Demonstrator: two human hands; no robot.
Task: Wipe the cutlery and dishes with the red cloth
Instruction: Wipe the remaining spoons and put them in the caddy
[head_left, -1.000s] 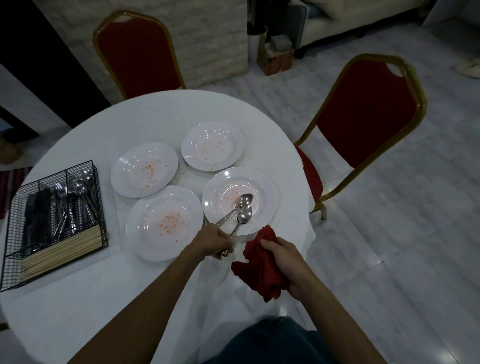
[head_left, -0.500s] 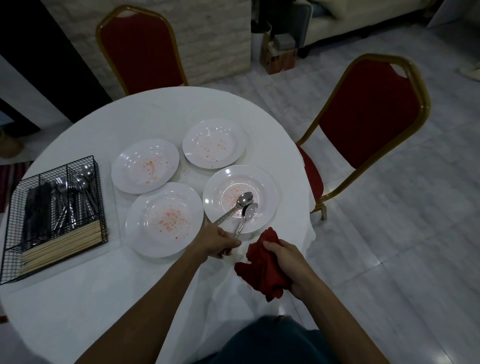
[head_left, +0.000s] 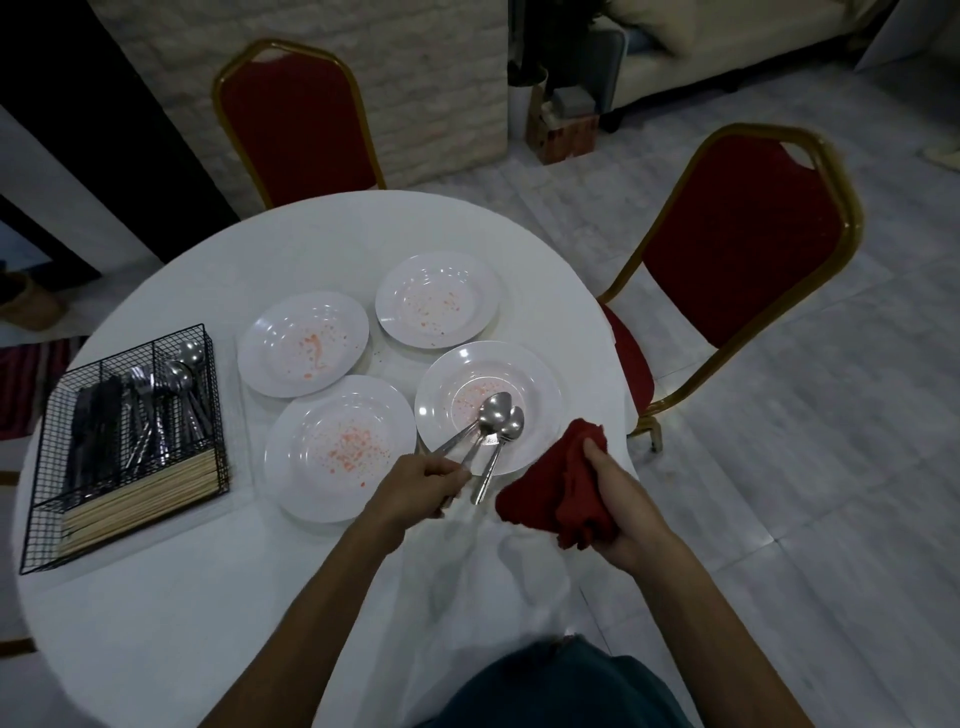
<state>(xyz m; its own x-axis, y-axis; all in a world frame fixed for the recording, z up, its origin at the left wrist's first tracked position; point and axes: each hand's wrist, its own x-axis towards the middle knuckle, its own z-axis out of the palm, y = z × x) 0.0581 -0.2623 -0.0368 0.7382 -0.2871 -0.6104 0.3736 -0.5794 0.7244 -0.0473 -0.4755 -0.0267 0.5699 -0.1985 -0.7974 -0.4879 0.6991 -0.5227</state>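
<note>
Over the near right plate (head_left: 545, 387), the left hand (head_left: 418, 486) grips a bunch of spoons (head_left: 493, 415) by the handles, fingers curled round them. Their bowls overlap above the plate's well, where orange-red specks show (two bowls are plain; a third handle seems to run beside them). Whether the bowls rest on the plate I cannot tell.

Just beside, the right hand (head_left: 618, 499) clutches the red cloth (head_left: 556, 491), fingers closed round it. The cloth is bunched up near the table's (head_left: 182, 623) near right edge, close to the plate's rim and apart from the spoons.

Three more white plates (head_left: 340, 449) lie close together to the left and beyond, each speckled with the same orange-red marks.

At the table's left side stands a black wire basket (head_left: 216, 415). Its compartments hold more cutlery (head_left: 156, 405), and a stack of pale chopsticks (head_left: 140, 499) lies along its near side.

Two red chairs with gold frames stand by the table: one beyond it (head_left: 296, 119), one to the right (head_left: 743, 244).
</note>
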